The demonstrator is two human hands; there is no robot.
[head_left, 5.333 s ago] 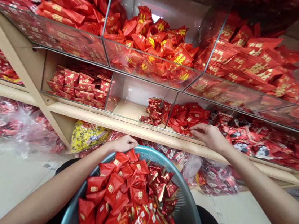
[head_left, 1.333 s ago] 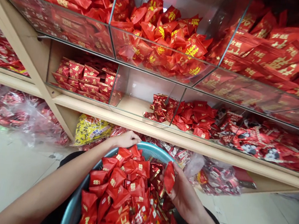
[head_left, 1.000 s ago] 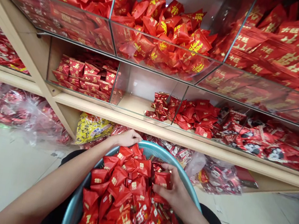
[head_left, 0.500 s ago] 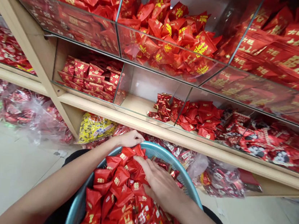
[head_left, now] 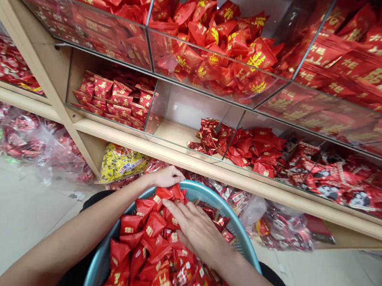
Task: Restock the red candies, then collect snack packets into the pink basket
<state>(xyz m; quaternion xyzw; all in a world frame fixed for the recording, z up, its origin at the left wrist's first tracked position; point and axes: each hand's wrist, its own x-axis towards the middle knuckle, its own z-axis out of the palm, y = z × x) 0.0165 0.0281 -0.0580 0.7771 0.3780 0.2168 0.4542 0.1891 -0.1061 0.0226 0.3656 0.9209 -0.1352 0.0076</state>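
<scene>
A blue plastic basket (head_left: pixel 250 252) stands low in front of me, heaped with red-wrapped candies (head_left: pixel 155 224) printed in gold. My left hand (head_left: pixel 168 176) is closed on the basket's far rim, its fingers curled over the edge. On top of the candy pile lies my right hand (head_left: pixel 197 229), fingers stretched out and pointing to the upper left. Its palm side faces down, so whatever is beneath it is hidden. Darker, shiny red wrappers (head_left: pixel 221 222) show just beyond that hand.
Ahead rises a wooden shelf (head_left: pixel 135 140) with clear-fronted bins of red candies (head_left: pixel 220 44). A low bin (head_left: pixel 174 131) holds a few packets at its right. Beneath the shelf sit a yellow bag (head_left: pixel 122 164) and several clear bags of sweets (head_left: pixel 285 229) on the tiled floor (head_left: pixel 11 214).
My right hand has slid slightly left across the candies, uncovering more of the shiny wrappers at its right. My left hand stays on the rim.
</scene>
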